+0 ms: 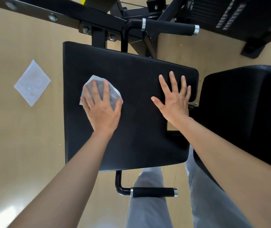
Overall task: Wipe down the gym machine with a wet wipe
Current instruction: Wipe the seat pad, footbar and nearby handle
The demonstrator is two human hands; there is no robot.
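2 hands lie flat on the black seat pad (131, 129) of the gym machine. The left hand (101, 106) has its grip spread open, fingers pressing the wet wipe (98, 83) against the pad's left part. The right hand (174, 97) rests palm down, fingers splayed, holding nothing, near the pad's right edge. Another white sheet (32, 83) lies on the floor (24, 145).

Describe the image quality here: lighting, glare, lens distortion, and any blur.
Head view: even, soft light with faint shadows under the left hand and right hand; a bright glare patch on the floor at lower left; strong wide-angle bending of the frame bar and forearms; the pad is so dark that its texture barely shows; the wet wipe is sharp.
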